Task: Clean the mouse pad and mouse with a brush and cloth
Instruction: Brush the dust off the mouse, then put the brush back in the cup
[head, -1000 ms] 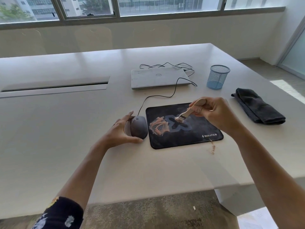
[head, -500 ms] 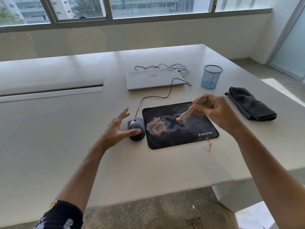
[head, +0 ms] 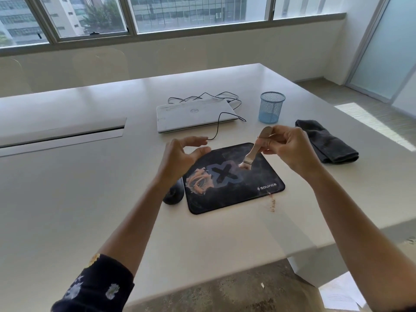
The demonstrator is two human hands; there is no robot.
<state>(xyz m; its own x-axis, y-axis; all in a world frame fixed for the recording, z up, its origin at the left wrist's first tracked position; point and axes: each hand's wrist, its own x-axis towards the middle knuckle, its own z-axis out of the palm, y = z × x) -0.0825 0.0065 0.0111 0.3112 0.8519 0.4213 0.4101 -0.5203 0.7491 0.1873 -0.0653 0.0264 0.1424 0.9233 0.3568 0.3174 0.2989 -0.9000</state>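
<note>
A black mouse pad (head: 234, 192) with a printed picture lies on the white table. Just off its left edge sits the dark wired mouse (head: 172, 194), partly hidden behind my left wrist. My left hand (head: 180, 157) hovers above the mouse and the pad's left corner, fingers curved and apart, holding nothing. My right hand (head: 288, 147) grips the wooden handle of a small brush (head: 253, 152), raised over the pad's far right part; the bristles point down, just above the pad. A dark folded cloth (head: 326, 141) lies to the right of the pad.
A shut white laptop (head: 193, 113) lies behind the pad with a black cable looping over it. A blue mesh cup (head: 271, 106) stands to its right. Reddish crumbs (head: 271, 202) lie beside the pad's near right corner. The table's front edge is close below.
My left hand has let go of the mouse and risen above it, moving right toward the pad. My right hand has lifted the brush up and to the right.
</note>
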